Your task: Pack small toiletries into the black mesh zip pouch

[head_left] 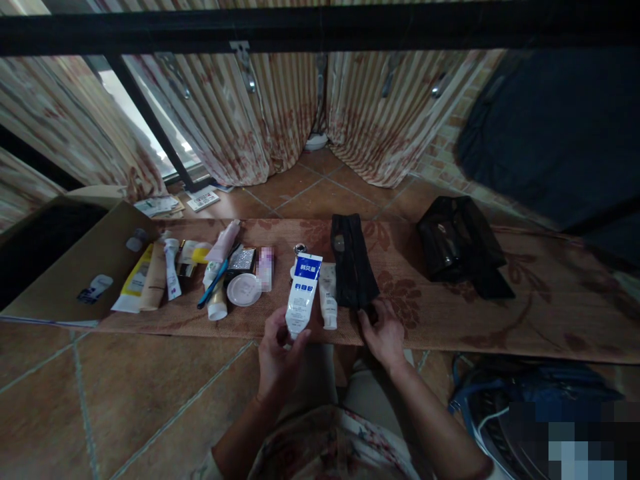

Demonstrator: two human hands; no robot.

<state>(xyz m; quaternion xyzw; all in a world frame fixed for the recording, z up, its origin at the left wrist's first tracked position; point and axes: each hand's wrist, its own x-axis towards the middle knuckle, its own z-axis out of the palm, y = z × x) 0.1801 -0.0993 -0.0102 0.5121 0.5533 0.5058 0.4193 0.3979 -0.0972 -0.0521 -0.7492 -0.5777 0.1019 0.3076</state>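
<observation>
My left hand [283, 355] is closed around the capped end of a white and blue squeeze tube [303, 293], which tilts up over the bench's near edge. My right hand [384, 333] is at the near end of a flat black zip pouch [353, 263], thumb and fingers pinching its corner. Between the two lies a smaller white tube [329, 299], cap toward me. Behind the squeeze tube, a small round shiny item [300, 249] is partly hidden. Left of it are a pink and white container [265, 269] and a round white-lidded tub [244, 289].
Several tubes [153, 277], a blue toothbrush [215, 280] and a glittery box [242, 261] lie farther left, beside a cardboard box [90, 267]. A dark see-through bag [457, 240] stands on the cloth-covered bench [560, 293] at right. A blue backpack [545, 380] lies below.
</observation>
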